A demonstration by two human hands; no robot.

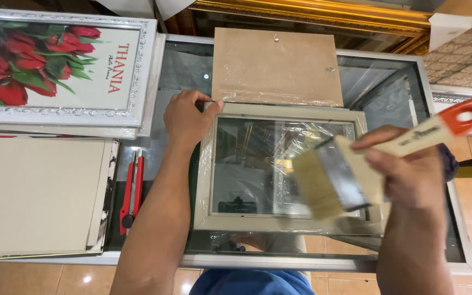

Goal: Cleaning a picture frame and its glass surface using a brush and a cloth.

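A pale cream picture frame [225,221] with a glass pane and loose clear plastic wrap lies face down on a glass-topped table [389,93]. My left hand [186,119] grips the frame's top left corner. My right hand [411,169] holds a wide paintbrush [334,180] with a pale wooden handle and orange tip, its bristles hovering over the right part of the glass. A brown backing board [274,65] lies just behind the frame.
At the left stands a stack of white ornate frames [66,114] showing red tulips, with beige boards [34,194] in front. A red utility knife [132,191] lies beside the boards. A gold frame [312,11] runs along the back. Tiled floor lies below.
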